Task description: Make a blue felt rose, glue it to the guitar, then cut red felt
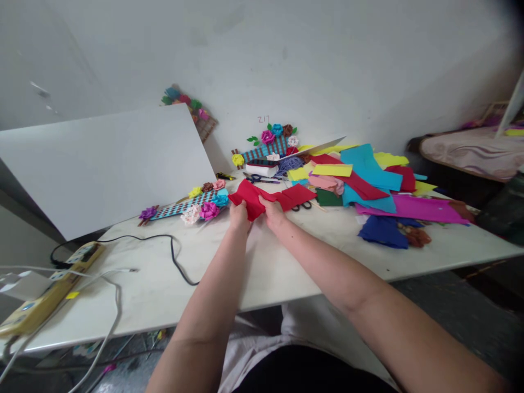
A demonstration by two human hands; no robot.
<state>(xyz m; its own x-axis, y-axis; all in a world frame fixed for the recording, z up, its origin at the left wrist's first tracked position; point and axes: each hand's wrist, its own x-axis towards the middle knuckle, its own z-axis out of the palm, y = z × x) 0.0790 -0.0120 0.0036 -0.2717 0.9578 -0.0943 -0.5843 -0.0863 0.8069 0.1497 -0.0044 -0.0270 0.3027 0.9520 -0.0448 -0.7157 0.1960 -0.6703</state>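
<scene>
A strip of red crepe paper (pixel 250 192), creased by folds, stretches over the middle of the table between my hands and on to the right. My left hand (pixel 239 213) grips its near left end, thumb on top. My right hand (pixel 271 209) pinches it a little further right, close to the left one. The fingers beneath the paper are hidden. Black scissor handles (pixel 303 206) stick out from under the strip's right part. Just left of my hands lies a woven blue and brown panel (pixel 178 207) trimmed with paper flowers (pixel 209 210).
Colored paper sheets (pixel 362 169) are heaped at the right. Against the wall leans another flowered panel (pixel 266 148), behind a phone on a white box (pixel 262 169). A large white board (pixel 110 164) stands back left. A power strip (pixel 53 289) and black cable (pixel 172 251) lie at the left.
</scene>
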